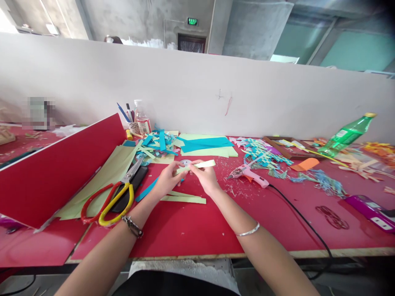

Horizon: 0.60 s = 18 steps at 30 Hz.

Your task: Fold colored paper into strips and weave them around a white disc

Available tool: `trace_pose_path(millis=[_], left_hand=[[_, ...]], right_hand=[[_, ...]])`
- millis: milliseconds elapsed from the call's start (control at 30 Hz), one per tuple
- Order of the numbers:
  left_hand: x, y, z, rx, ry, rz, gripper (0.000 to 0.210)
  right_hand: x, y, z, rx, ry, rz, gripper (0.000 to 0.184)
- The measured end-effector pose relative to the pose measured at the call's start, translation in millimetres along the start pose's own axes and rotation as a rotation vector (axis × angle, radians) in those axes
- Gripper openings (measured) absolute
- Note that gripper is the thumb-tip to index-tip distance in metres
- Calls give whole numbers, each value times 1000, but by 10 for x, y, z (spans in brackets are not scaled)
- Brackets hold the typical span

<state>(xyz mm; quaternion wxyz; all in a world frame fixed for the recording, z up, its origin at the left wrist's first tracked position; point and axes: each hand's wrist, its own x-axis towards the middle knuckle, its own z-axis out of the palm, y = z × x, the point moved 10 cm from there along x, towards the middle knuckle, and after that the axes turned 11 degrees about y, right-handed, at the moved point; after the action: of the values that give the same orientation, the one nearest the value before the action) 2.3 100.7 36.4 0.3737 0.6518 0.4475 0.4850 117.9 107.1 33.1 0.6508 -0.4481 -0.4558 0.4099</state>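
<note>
Above the middle of the red table, my left hand (167, 178) and my right hand (205, 176) pinch a pale green paper strip (207, 164) between their fingers. The strip's free end sticks out to the right past my right hand. Just behind the fingertips lies a round whitish disc-like thing (185, 163), partly hidden. Loose pale green strips (185, 199) rest on the table below my hands. A blue strip (148, 190) lies beside my left wrist, partly covered. Scissors (119, 197) with one red and one yellow handle lie left of my left forearm, over a black object (135, 183).
A pink glue gun (251, 174) with a black cable lies at right. Blue and green paper scraps (162, 142), paper sheets (210, 146) and woven pieces (262, 152) lie behind. A green bottle (348, 135) tilts at far right. A red divider (68, 164) stands at left.
</note>
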Motion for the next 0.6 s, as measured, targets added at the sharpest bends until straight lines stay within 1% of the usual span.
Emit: trace_pose_path(millis=[67,167,367,467,600], left_hand=[[12,6,-37,6,27,-22,32],[35,22,-83,7,56,-31,28],[60,-11,-101,11,56,-26,28],[71,-80,-129,-32,84,-67,30],[85,-178,-156,-133,118,-134,32]], right_hand=[[-1,-22,-25,1,24,-11,16],[0,-11,-35,6,28,-5,16],[-18,90,82,98,-86,84,20],[-7,112,37,74,-51,89,19],[5,53,-29,60,-10,41,17]])
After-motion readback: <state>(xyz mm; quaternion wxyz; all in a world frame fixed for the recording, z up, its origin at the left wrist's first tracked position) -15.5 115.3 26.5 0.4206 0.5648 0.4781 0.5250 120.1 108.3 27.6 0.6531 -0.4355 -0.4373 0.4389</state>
